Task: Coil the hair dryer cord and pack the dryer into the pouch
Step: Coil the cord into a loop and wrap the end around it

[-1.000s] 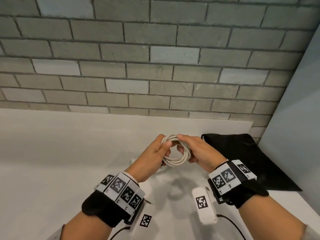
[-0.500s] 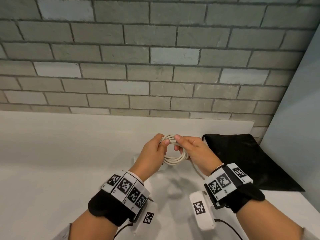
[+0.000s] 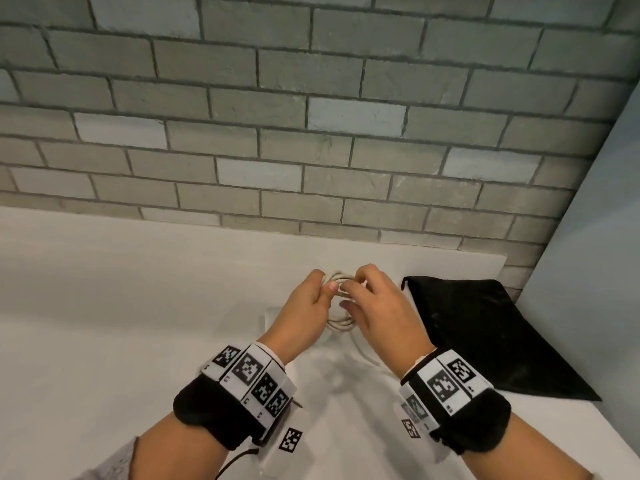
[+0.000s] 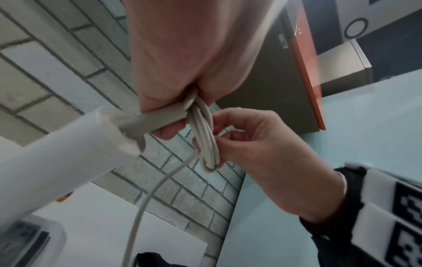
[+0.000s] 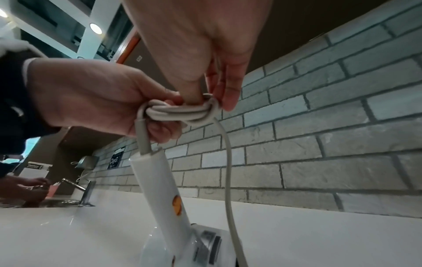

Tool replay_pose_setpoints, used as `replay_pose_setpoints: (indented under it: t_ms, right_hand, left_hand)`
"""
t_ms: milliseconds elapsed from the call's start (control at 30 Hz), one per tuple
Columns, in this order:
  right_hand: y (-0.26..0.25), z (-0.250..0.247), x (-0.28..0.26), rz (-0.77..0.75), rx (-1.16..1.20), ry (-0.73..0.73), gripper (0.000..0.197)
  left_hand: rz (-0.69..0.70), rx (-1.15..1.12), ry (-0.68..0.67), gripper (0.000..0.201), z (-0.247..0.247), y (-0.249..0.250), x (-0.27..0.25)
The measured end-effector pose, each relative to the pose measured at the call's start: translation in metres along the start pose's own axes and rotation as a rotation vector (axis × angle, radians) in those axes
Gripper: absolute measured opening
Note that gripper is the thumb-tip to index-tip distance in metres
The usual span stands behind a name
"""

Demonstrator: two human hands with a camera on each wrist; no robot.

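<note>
- The left hand (image 3: 304, 306) gripped the coiled cord (image 3: 341, 325) on its left side, fingers and thumb curled around the bundled loops; in the left wrist view the grey strain relief (image 4: 157, 120) at the end of the dryer's handle lay pressed under those fingers.
- The right hand (image 3: 381, 306) pinched the opposite side of the coil between thumb and fingertips (image 5: 228, 101), where one strand wrapped across the loops.
- The coil hung between the two hands, raised off the worktop (image 3: 104, 323).
- A loose run of cord (image 5: 228, 180) dropped from the right-hand side of the coil down towards the worktop.
- The hair dryer (image 5: 160, 180), white with an orange button on its handle, stood directly below the hands, its handle tilted up to the left hand and its body resting on the worktop.
- The black pouch (image 3: 485, 327) lay flat on the worktop just to the right of the right hand, apart from it.
- A grey brick wall (image 3: 311, 116) rose beyond the hands.
</note>
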State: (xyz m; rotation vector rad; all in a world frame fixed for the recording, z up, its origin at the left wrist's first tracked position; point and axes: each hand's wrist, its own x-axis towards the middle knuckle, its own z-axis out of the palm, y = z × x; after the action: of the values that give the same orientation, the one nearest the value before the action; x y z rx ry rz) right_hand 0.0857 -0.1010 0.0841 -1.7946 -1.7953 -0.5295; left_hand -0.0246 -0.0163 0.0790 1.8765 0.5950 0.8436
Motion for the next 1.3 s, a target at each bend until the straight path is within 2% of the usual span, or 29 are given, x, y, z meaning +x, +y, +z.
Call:
replay_pose_setpoints:
  t_ms: [100,167,233,333,400,467,533,600,733,833,900,933,1066,1233,1300]
  right_hand:
    - [-0.005,0.003,0.003,0.039,-0.009,-0.043,0.005]
    - [-0.005,0.000,0.006,0.124,0.128,-0.111,0.010]
    - [-0.004,-0.009,0.009,0.254,0.322,-0.214,0.019]
    - [0.000,-0.023,0.014,0.475,0.613,-0.227,0.032]
    - [0.001,-0.030,0.014,0.648,0.914,-0.222,0.032]
    - [0.004,-0.040,0.012,0.724,1.146,-0.257,0.027]
    - [0.010,-0.049,0.012,0.659,1.097,-0.273,0.022]
    - [0.014,-0.055,0.013,0.603,1.015,-0.219,0.018]
    - [0.016,-0.051,0.008,0.582,1.137,-0.131,0.018]
    - [0.018,-0.046,0.000,0.501,1.197,-0.242,0.021]
    - [0.016,-0.047,0.000,0.507,1.206,-0.243,0.016]
    - [0.012,-0.049,0.003,0.516,1.182,-0.205,0.010]
    - [-0.002,-0.052,0.012,0.473,0.987,-0.036,0.015]
    - [-0.004,-0.058,0.014,0.313,0.534,0.023,0.016]
    - [-0.002,-0.059,0.013,0.315,0.552,0.020,0.017]
  left_hand:
    - [0.060,0.096,-0.012,0.023,0.003,-0.002,-0.004]
    - [0.123,0.148,-0.001,0.019,0.002,-0.004,-0.006]
    - [0.191,0.216,0.003,0.023,0.000,-0.003,-0.007]
    - [0.264,0.295,-0.004,0.024,-0.002,0.000,-0.006]
    - [0.287,0.327,-0.021,0.022,-0.007,0.001,-0.005]
    - [0.285,0.372,-0.052,0.018,-0.013,-0.001,-0.005]
    - [0.264,0.417,-0.082,0.022,-0.019,-0.005,-0.006]
    - [0.263,0.456,-0.098,0.026,-0.023,-0.008,-0.007]
    - [0.295,0.507,-0.067,0.020,-0.023,-0.010,-0.008]
    - [0.261,0.500,-0.027,0.015,-0.023,-0.009,-0.007]
    - [0.245,0.506,-0.023,0.013,-0.022,-0.010,-0.008]
    - [0.247,0.510,-0.023,0.013,-0.019,-0.011,-0.009]
    - [0.240,0.510,0.007,0.017,-0.008,-0.017,-0.009]
    - [0.204,0.571,0.068,0.019,-0.022,-0.023,-0.004]
    - [0.190,0.586,0.064,0.019,-0.023,-0.021,-0.005]
